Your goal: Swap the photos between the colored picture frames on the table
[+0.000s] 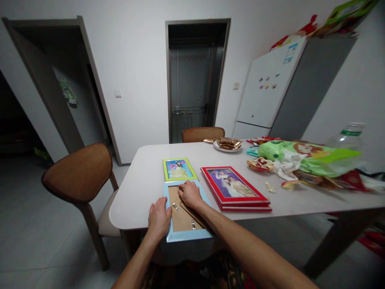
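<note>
A light blue picture frame (177,236) lies face down at the table's near edge, its brown backing board (180,218) facing up. Small metal clips (193,224) sit along the border of the board, and a brown stand leg lies partly under my right forearm. My left hand (159,218) rests along the frame's left side, fingers extended. Curled over the upper part of the backing, my right hand (190,194) presses its fingertips at a small metal clip (179,188), mostly hidden by the fingers. A green picture frame (179,169) with a picture of a figure touches the blue frame's far edge.
Red picture frames (237,186) are stacked to the right. Beyond are a plate (227,148) of wrapped snacks, an opened pomegranate (260,164), a green plastic bag (313,156) and a clear bottle (345,138). Wooden chairs (78,173) stand at the left and far sides.
</note>
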Demonstrator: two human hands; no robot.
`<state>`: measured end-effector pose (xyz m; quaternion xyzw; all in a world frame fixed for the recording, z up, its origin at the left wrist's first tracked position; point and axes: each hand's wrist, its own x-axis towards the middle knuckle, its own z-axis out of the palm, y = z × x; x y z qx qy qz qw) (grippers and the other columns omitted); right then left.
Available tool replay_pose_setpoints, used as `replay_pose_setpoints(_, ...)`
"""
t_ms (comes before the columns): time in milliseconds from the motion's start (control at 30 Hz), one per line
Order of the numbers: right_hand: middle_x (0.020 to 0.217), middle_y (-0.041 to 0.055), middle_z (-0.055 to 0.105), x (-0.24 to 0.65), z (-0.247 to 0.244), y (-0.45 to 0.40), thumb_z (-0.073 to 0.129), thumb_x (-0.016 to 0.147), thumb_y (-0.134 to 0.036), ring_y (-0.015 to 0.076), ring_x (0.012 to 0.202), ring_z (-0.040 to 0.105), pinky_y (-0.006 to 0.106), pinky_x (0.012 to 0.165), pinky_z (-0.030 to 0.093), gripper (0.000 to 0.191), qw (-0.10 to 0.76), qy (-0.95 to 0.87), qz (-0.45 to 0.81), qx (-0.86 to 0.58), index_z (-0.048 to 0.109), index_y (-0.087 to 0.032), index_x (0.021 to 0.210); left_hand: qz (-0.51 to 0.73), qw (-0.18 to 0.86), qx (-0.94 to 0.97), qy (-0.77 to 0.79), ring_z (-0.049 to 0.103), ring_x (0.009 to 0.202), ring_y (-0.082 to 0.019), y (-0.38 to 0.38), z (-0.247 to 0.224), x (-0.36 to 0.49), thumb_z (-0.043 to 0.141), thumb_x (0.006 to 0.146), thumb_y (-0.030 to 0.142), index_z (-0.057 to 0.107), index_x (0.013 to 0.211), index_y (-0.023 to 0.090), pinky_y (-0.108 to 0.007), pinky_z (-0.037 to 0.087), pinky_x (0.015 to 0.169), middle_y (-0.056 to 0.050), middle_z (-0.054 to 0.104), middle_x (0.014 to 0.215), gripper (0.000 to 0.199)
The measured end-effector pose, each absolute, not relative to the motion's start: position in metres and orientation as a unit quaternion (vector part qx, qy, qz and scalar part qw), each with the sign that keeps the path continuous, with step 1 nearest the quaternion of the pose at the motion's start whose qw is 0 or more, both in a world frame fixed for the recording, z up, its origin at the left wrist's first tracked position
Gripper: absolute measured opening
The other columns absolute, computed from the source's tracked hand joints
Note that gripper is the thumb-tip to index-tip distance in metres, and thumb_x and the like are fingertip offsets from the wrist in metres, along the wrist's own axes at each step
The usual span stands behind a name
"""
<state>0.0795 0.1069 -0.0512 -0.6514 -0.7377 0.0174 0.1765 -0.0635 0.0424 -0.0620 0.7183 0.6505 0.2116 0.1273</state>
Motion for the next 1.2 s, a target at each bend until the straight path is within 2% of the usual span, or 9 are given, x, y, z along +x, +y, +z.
replay_pose_setpoints(167,0.102,0.0103,0.056,0.084,-0.041,0.101,0.044,0.076,-0.028,0.0225,0.096,0.047,0.034,0.079,0.034,0.036,0.182,-0.749,0.045,-0.635,0.054,-0.02,0.11,0.213,0.122,0.717,0.652,0.036,0.118,-0.019,0.044,-0.06,-0.063,0.036,0.08,0.024,0.041,0.12,0.013,-0.035,0.021,0.099,-0.01,0.045,0.126,0.041)
replay_pose_setpoints(267,0.108,0.0097,0.055,0.097,-0.032,0.084,0.046,0.074,-0.024,0.0197,0.099,0.047,0.031,0.085,0.033,0.042,0.2,-0.791,0.077,-0.573,0.05,-0.018,0.115,0.213,0.122,0.718,0.652,0.037,0.117,-0.019,0.045,-0.059,-0.064,0.037,0.08,0.023,0.041,0.119,0.014,-0.034,0.021,0.099,-0.01,0.046,0.125,0.041)
replay_pose_setpoints(433,0.114,0.0049,0.05,0.126,-0.021,0.044,0.055,0.064,-0.022,0.0197,0.104,0.044,0.03,0.089,0.032,0.036,0.157,-0.866,0.175,-0.441,0.062,-0.024,0.099,0.219,0.128,0.717,0.649,0.037,0.117,-0.019,0.05,-0.06,-0.065,0.037,0.08,0.023,0.042,0.119,0.014,-0.034,0.022,0.098,-0.009,0.046,0.125,0.04)
replay_pose_setpoints(633,0.117,0.0026,0.048,0.131,-0.02,0.027,0.055,0.066,-0.019,0.021,0.109,0.043,0.037,0.098,0.019,0.023,0.144,-0.872,0.183,-0.43,0.067,-0.028,0.083,0.225,0.128,0.713,0.652,0.039,0.116,-0.019,0.052,-0.058,-0.064,0.037,0.081,0.024,0.042,0.118,0.015,-0.033,0.022,0.098,-0.009,0.047,0.123,0.039)
replay_pose_setpoints(867,0.111,0.0026,0.052,0.124,-0.037,0.034,0.056,0.068,-0.026,0.0197,0.102,0.045,0.032,0.088,0.032,0.014,0.196,-0.854,0.153,-0.457,0.068,-0.026,0.076,0.226,0.13,0.712,0.652,0.04,0.114,-0.019,0.052,-0.056,-0.065,0.037,0.08,0.024,0.043,0.118,0.015,-0.032,0.023,0.097,-0.009,0.048,0.123,0.039)
replay_pose_setpoints(933,0.109,0.0047,0.052,0.123,-0.039,0.035,0.053,0.07,-0.026,0.0183,0.101,0.046,0.03,0.086,0.033,0.019,0.224,-0.844,0.141,-0.467,0.066,-0.023,0.084,0.226,0.134,0.713,0.65,0.04,0.115,-0.019,0.052,-0.057,-0.066,0.038,0.08,0.024,0.043,0.118,0.015,-0.032,0.023,0.097,-0.009,0.047,0.123,0.039)
replay_pose_setpoints(1033,0.107,0.0083,0.053,0.119,-0.039,0.038,0.055,0.068,-0.029,0.0186,0.096,0.048,0.029,0.083,0.035,0.036,0.248,-0.816,0.112,-0.51,0.059,-0.02,0.102,0.231,0.143,0.71,0.65,0.039,0.116,-0.019,0.052,-0.058,-0.066,0.038,0.08,0.024,0.043,0.118,0.015,-0.032,0.022,0.097,-0.01,0.047,0.124,0.04)
replay_pose_setpoints(1100,0.099,0.0079,0.056,0.117,-0.038,0.04,0.056,0.066,-0.029,0.0192,0.091,0.05,0.029,0.08,0.037,0.04,0.235,-0.809,0.096,-0.531,0.057,-0.019,0.105,0.239,0.149,0.707,0.649,0.038,0.116,-0.02,0.052,-0.058,-0.066,0.038,0.08,0.023,0.043,0.118,0.014,-0.033,0.021,0.098,-0.011,0.046,0.124,0.04)
replay_pose_setpoints(1200,0.092,0.007,0.058,0.113,-0.036,0.043,0.052,0.067,-0.024,0.0182,0.089,0.05,0.026,0.078,0.037,0.037,0.22,-0.811,0.094,-0.534,0.058,-0.019,0.103,0.258,0.163,0.702,0.643,0.038,0.116,-0.02,0.052,-0.059,-0.066,0.039,0.079,0.023,0.044,0.117,0.012,-0.034,0.02,0.099,-0.012,0.047,0.124,0.04)
